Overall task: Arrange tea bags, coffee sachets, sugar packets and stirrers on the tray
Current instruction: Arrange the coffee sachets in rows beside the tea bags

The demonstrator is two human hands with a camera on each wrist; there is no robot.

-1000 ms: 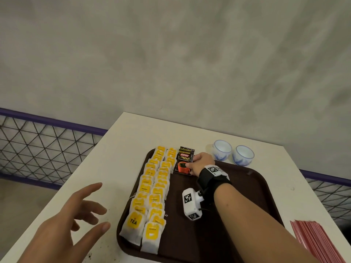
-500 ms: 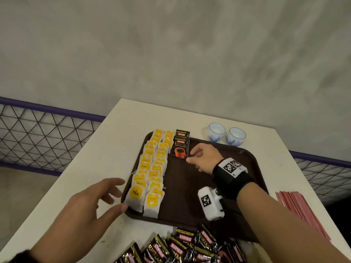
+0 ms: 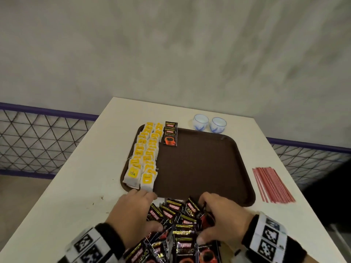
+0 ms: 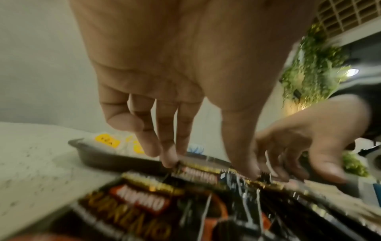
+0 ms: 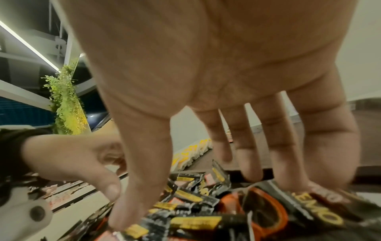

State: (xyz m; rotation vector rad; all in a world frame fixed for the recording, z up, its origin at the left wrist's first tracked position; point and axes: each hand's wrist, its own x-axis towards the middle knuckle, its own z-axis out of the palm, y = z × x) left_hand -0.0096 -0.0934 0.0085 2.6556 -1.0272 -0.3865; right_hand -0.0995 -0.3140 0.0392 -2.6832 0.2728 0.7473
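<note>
A brown tray (image 3: 199,168) lies on the white table (image 3: 85,186). Yellow-tagged tea bags (image 3: 144,158) fill two columns along its left side. Two black coffee sachets (image 3: 171,133) overlap at the tray's far edge beside them. A loose pile of coffee sachets (image 3: 182,221) lies on the table against the tray's near rim. My left hand (image 3: 144,209) and right hand (image 3: 207,219) both rest fingertips on this pile, fingers spread. In the left wrist view, the left hand (image 4: 210,166) touches a sachet (image 4: 198,174) with finger and thumb tips. The right hand (image 5: 185,200) presses down on the sachets (image 5: 193,223).
Red stirrers (image 3: 271,185) lie in a bundle on the table right of the tray. Two small white-and-blue cups (image 3: 201,122) stand beyond the tray's far edge. A mesh railing (image 3: 38,139) runs behind the table. Most of the tray's floor is bare.
My right hand has let go of the sachets on the tray and drawn back to the near pile. My left hand has come across onto the pile too.
</note>
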